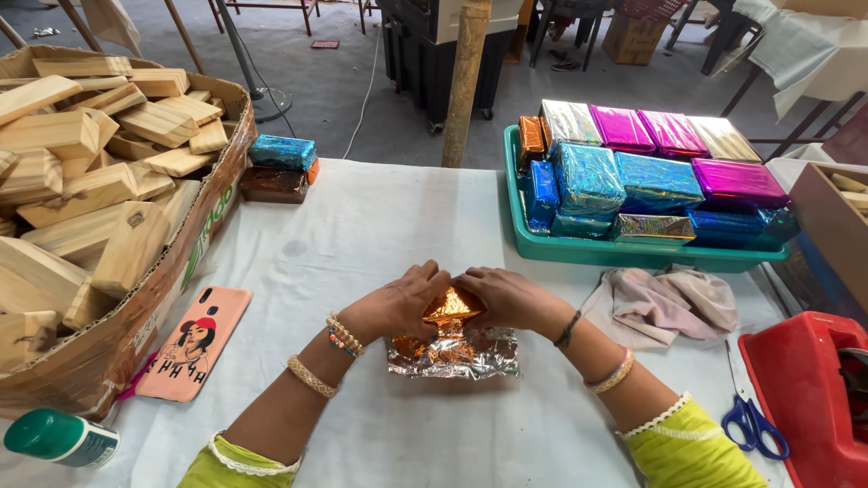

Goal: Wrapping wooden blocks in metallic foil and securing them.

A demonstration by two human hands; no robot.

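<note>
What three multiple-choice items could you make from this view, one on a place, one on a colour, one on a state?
1. Where do the scissors lie?
A. right of the hands
B. in the teal tray
C. on the phone

2. What colour is the foil the hands fold?
A. pink
B. orange
C. blue

3. How is the block between the left hand and right hand?
A. bare
B. fully wrapped
C. partly wrapped

Answers: 1 A, they rest beside the red tape dispenser; 2 B, orange shows between the fingers; 3 C, loose foil spreads below it.
</note>
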